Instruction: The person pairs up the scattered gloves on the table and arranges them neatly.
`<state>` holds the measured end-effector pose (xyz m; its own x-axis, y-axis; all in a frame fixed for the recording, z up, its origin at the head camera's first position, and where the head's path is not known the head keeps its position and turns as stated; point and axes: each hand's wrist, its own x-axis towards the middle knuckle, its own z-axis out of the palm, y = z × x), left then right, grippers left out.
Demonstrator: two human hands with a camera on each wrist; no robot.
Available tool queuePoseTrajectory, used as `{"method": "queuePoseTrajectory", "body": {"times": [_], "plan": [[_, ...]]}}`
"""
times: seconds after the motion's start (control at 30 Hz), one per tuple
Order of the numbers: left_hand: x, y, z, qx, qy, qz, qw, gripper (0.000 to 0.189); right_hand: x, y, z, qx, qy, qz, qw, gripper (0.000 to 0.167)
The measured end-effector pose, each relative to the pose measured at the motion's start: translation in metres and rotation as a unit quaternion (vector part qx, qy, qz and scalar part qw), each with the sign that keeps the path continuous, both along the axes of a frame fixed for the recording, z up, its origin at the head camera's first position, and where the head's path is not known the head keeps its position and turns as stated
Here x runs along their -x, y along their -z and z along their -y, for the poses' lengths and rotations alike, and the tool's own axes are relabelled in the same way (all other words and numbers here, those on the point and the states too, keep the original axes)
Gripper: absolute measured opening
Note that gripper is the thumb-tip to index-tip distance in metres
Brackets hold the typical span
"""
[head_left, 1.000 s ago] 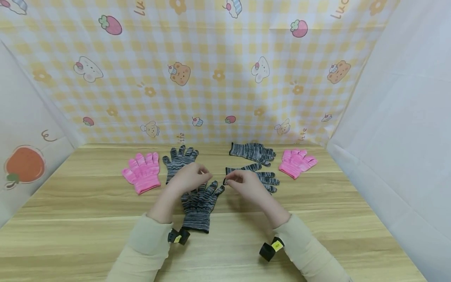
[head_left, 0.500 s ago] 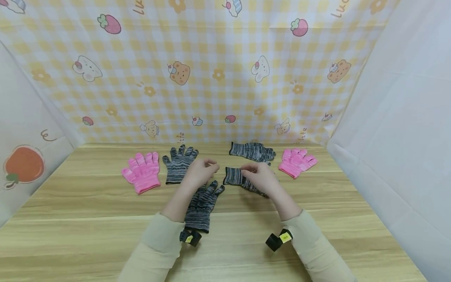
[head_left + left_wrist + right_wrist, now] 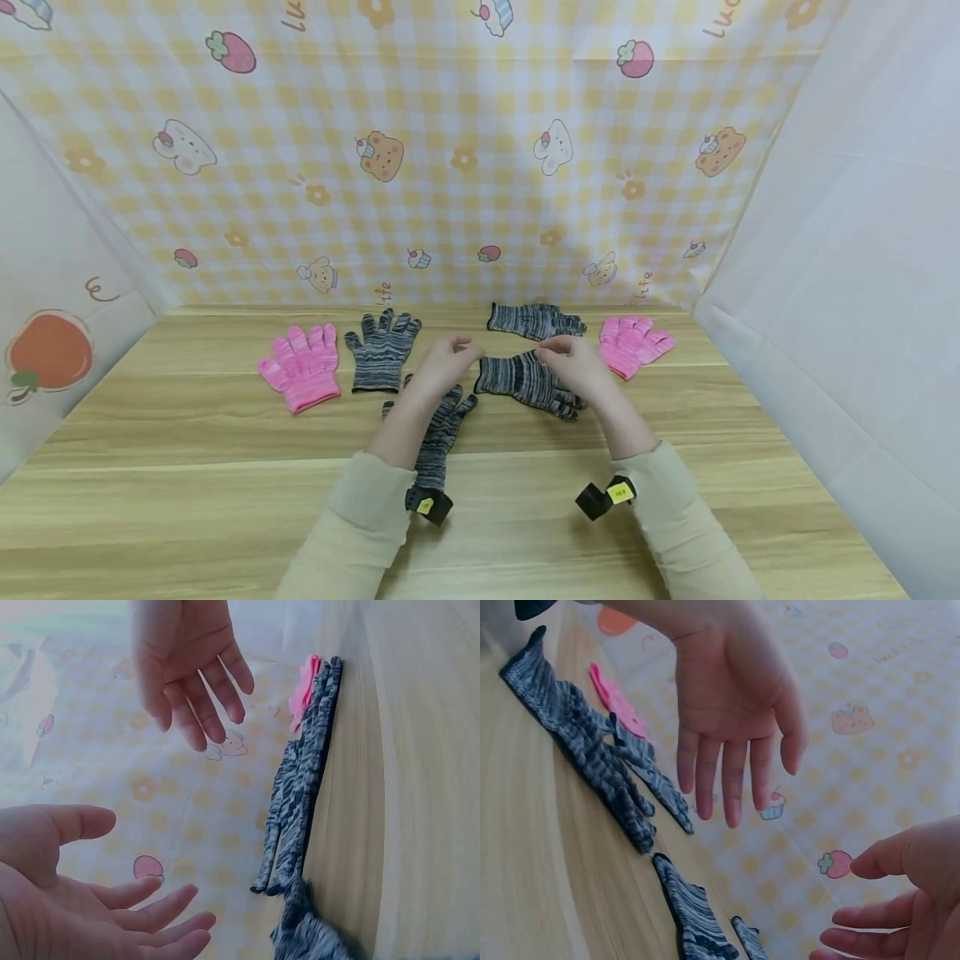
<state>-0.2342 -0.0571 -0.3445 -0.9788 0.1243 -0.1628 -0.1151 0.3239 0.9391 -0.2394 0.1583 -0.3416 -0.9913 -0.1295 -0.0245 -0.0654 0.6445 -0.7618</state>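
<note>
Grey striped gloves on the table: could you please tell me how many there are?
4: one beside the left pink glove, one under the left forearm, one at the back, one below the right hand. None seem hidden.

Bright, even, soft light fills all three views, with only faint shadows under the hands (image 3: 510,367) on the table (image 3: 187,467). The head view bends at its edges. Both wrist views look pale, washed out and slightly blurred up close.
</note>
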Motion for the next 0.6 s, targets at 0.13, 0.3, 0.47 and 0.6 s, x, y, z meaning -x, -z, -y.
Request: {"method": "queuePoseTrajectory", "body": {"times": [0.13, 0.3, 0.47, 0.6], "plan": [[0.004, 0.003, -0.004, -0.023, -0.001, 0.023, 0.9995, 0.059, 0.004, -0.001, -0.009, 0.008, 0.006, 0.017, 0.9998, 0.045], [0.003, 0.008, -0.007, -0.052, 0.001, 0.035, 0.998, 0.061, 0.01, 0.004, -0.02, 0.029, 0.021, 0.037, 0.9987, 0.053], [0.004, 0.012, -0.009, -0.066, 0.005, 0.039, 0.9971, 0.064, 0.013, 0.007, -0.028, 0.035, 0.031, 0.054, 0.9974, 0.059], [0.004, 0.015, -0.01, -0.085, 0.007, 0.045, 0.9954, 0.066, 0.016, 0.009, -0.032, 0.023, 0.035, 0.058, 0.9974, 0.06]]}}
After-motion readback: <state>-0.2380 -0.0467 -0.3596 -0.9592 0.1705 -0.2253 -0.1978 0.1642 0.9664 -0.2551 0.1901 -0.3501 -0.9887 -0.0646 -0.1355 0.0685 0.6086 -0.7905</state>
